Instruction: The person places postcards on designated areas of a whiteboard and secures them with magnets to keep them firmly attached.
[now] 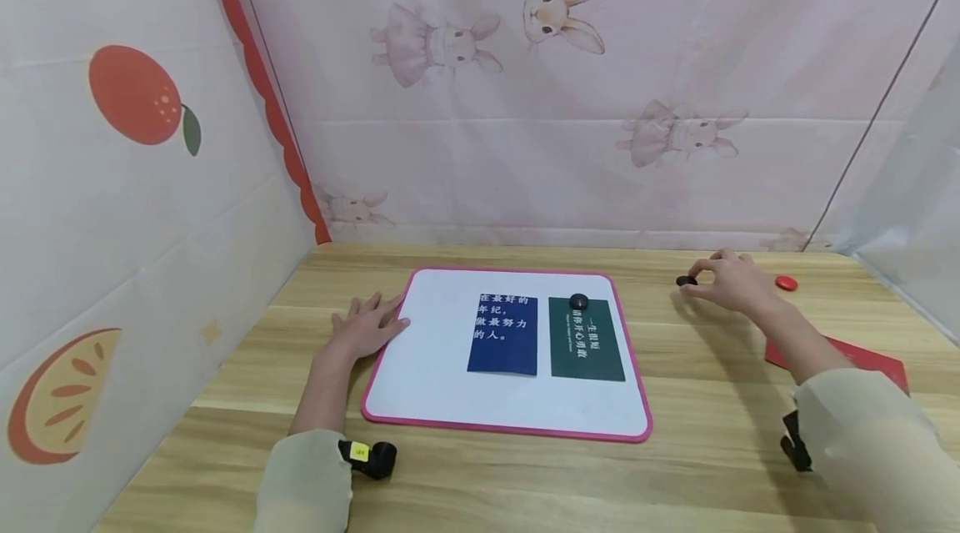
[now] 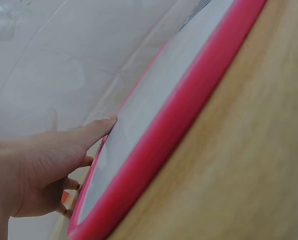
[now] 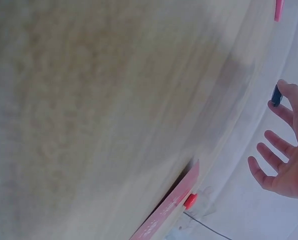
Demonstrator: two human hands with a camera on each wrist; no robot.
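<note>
A small whiteboard (image 1: pixel 435 391) with a pink rim lies on the wooden table. On its right half are a dark blue card (image 1: pixel 504 354) and a green card (image 1: pixel 592 362), both printed with white characters. One round black magnet (image 1: pixel 578 301) sits at the top of the green card. My left hand (image 1: pixel 363 329) rests at the board's left edge, thumb over the rim and fingers spread. Right of the board, my right hand (image 1: pixel 729 281) pinches a second black magnet (image 3: pixel 276 95) between thumb and index finger; the other fingers are spread apart.
Behind my right hand lies a red magnet (image 1: pixel 786 283). A red card (image 1: pixel 870 359) is partly hidden under my right forearm. The table (image 1: pixel 480 483) meets a rabbit-printed cloth wall (image 1: pixel 480 183) at the back and a fruit-printed one (image 1: pixel 150 249) on the left.
</note>
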